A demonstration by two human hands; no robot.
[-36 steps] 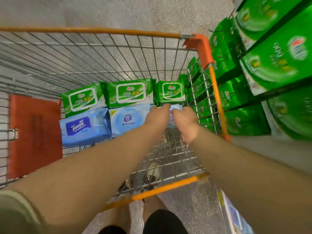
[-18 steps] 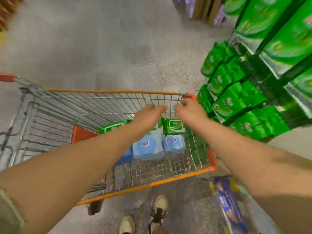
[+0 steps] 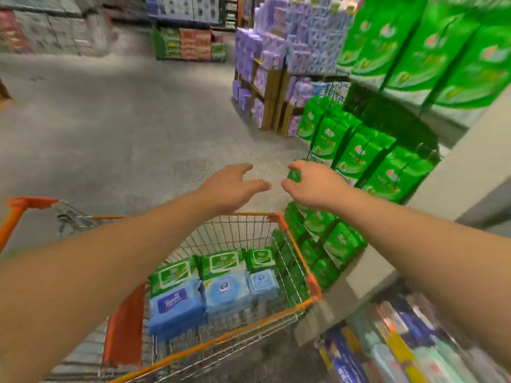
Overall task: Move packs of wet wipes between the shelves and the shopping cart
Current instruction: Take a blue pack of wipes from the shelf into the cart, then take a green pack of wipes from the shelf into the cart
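Note:
A wire shopping cart (image 3: pixel 215 341) with orange trim stands below my arms. At its far end lie three green wet-wipe packs (image 3: pixel 221 262) in a row, with three blue packs (image 3: pixel 225 291) in front of them. Both my hands hover above the cart's far rim, apart from every pack. My left hand (image 3: pixel 232 186) is empty, fingers spread. My right hand (image 3: pixel 315 183) is loosely curled with nothing in it, close to the green packs on the shelf (image 3: pixel 356 156) at the right.
Shelves of green packs fill the right side, touching the cart's right wall. Blue and mixed packs (image 3: pixel 401 349) sit on a lower shelf near me. Purple packs (image 3: pixel 276 45) stand on wooden racks farther off. An orange seat flap (image 3: pixel 124 327) hangs in the cart. Grey floor stretches ahead.
Both hands let go of the small blue pack in the cart and rose above its far rim. My view lifted from the cart toward the aisle.

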